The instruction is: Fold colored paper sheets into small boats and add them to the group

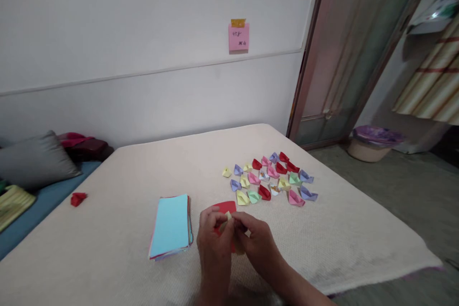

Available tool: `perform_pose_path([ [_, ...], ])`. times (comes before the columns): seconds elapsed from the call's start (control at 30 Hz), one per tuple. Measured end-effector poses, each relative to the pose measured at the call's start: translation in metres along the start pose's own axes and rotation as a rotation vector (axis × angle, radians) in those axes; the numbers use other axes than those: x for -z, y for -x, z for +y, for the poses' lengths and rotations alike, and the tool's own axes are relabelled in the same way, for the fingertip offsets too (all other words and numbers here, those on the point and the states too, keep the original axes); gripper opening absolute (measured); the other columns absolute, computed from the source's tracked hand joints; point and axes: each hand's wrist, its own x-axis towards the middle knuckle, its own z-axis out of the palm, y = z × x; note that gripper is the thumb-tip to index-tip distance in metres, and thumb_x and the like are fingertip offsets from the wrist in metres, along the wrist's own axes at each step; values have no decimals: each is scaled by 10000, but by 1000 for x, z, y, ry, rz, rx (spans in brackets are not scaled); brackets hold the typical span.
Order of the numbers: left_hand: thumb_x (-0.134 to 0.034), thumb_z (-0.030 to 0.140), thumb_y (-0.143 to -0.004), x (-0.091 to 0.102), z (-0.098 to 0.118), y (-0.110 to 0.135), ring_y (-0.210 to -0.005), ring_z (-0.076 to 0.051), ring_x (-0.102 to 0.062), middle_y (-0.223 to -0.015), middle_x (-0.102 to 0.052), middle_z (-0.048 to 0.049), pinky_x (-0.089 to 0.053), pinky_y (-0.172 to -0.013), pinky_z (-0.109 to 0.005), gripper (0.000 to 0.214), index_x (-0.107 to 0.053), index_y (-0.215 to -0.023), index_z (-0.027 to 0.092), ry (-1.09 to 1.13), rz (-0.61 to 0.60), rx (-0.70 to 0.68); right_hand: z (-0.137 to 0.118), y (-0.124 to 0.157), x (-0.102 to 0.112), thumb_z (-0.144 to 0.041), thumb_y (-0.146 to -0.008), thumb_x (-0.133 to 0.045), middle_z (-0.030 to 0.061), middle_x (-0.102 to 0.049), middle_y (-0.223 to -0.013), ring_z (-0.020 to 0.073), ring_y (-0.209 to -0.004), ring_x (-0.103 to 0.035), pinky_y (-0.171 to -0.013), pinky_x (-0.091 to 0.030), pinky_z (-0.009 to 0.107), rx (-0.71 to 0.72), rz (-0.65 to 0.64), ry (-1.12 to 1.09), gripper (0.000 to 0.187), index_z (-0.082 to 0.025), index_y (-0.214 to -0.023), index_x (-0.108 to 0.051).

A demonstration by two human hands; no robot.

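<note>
My left hand [212,244] and my right hand [255,240] meet over the cream cloth-covered table [322,244], both pinched shut on a small pale yellow folded paper [228,216]. A red paper sheet [225,207] lies flat just beyond and under my fingers. To the left lies a stack of coloured paper sheets [171,225] with a light blue one on top. Beyond my hands, several small folded paper shapes [272,179] in yellow, pink, red, purple and green are gathered in a cluster.
A lone red folded piece [78,198] lies at the table's left edge. Left of the table are a grey cushion [34,160] and a blue mat. A pink note [238,36] hangs on the wall. A basin [371,142] stands by the door.
</note>
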Motion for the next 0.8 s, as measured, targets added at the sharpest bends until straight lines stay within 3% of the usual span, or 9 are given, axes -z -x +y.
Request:
perform_pose_path([
  [0.23, -633, 203, -734, 1, 1, -2, -861, -193, -580, -912, -597, -45, -472, -718, -302, 72, -624, -665, 186, 69, 2, 102, -2, -1, 0, -255, -834, -538, -9, -595, -647, 134, -607, -503, -578, -392, 218, -16, -7, -9, 148, -184, -744, -631],
  [0.37, -619, 204, -743, 1, 1, -1, -946, -212, -567, -921, -588, -47, -456, -776, -317, 93, -627, -652, 187, 53, -8, 110, 0, -1, -1, -266, -841, -539, -22, -568, -618, 124, -580, -480, -558, -382, 209, -26, 3, -46, 148, -182, -765, -634],
  [0.57, -601, 200, -754, 0, 4, 3, -934, -202, -570, -997, -580, -57, -476, -782, -323, 25, -617, -770, 189, 55, 53, 43, -2, -3, 1, -246, -827, -555, -32, -577, -612, 113, -563, -489, -546, -394, 194, -56, 6, -139, 110, -182, -798, -640],
  [0.67, -602, 197, -751, -1, 4, 4, -959, -202, -576, -1058, -576, -66, -487, -808, -332, 117, -614, -867, 195, 88, 89, -1, -3, -3, 2, -225, -811, -560, -36, -577, -603, 109, -548, -487, -535, -395, 192, -67, 5, -162, 95, -182, -801, -644],
  [0.8, -576, 215, -780, -2, 0, 4, -1088, -233, -529, -1074, -583, -68, -458, -887, -375, 66, -622, -826, 211, 74, 109, -58, -3, -4, 2, -178, -784, -569, -38, -584, -609, 111, -557, -496, -535, -397, 189, -71, 7, -182, 98, -186, -835, -653],
])
